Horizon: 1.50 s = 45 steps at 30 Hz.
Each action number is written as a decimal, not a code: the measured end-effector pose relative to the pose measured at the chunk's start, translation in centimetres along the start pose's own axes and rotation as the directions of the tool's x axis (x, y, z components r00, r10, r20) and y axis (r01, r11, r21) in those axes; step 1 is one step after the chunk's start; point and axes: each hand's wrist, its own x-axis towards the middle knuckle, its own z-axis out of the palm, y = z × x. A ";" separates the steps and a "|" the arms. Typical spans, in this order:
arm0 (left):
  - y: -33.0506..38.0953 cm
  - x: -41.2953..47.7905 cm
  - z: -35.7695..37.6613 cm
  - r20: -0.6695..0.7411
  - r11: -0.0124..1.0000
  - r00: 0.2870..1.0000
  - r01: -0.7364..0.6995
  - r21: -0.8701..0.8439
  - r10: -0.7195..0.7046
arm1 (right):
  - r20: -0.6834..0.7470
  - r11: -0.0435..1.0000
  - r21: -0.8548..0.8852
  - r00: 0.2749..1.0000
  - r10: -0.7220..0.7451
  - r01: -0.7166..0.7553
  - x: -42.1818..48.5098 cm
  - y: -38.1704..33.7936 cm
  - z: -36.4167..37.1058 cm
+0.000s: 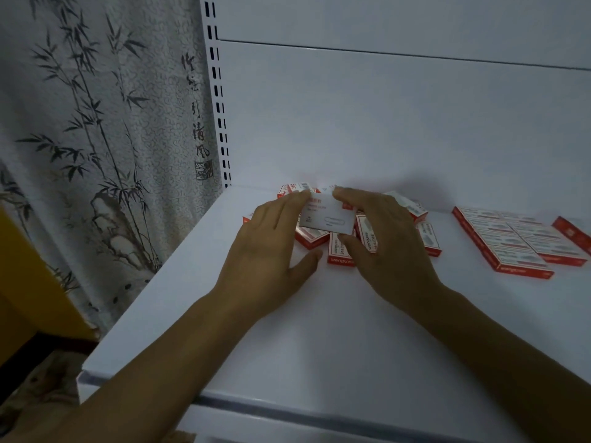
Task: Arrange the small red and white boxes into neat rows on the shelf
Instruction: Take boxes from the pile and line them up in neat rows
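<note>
A loose heap of small red and white boxes (339, 247) lies at the back middle of the white shelf (287, 330). Above the heap, one box (326, 215) with its white face up is held between both hands. My right hand (380, 238) pinches it, fingers on its far edge and thumb under its near edge. My left hand (271, 238) touches its left end with straight fingers, thumb spread over the shelf. To the right, several boxes (511, 238) lie flat in neat rows.
One more red box (575, 233) lies at the far right edge of view. The shelf's back panel (383, 123) rises behind the boxes, with a slotted upright (220, 107) at its left. A bamboo-print curtain (96, 139) hangs to the left.
</note>
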 end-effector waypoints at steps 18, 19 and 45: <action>0.7 -0.4 0.0 0.046 0.997 0.997 0.062 -0.052 -0.059 | -0.017 0.995 0.051 0.996 0.082 -0.082 -0.4 0.3 -0.2; 0.7 -0.4 0.1 0.054 0.997 0.997 0.064 -0.049 -0.061 | -0.020 0.994 0.043 0.995 0.097 -0.097 -0.3 0.3 -0.1; 9.6 5.3 2.2 0.227 0.994 0.973 -0.072 0.081 0.052 | 0.052 0.990 0.031 0.989 0.137 -0.138 -1.1 8.1 -11.4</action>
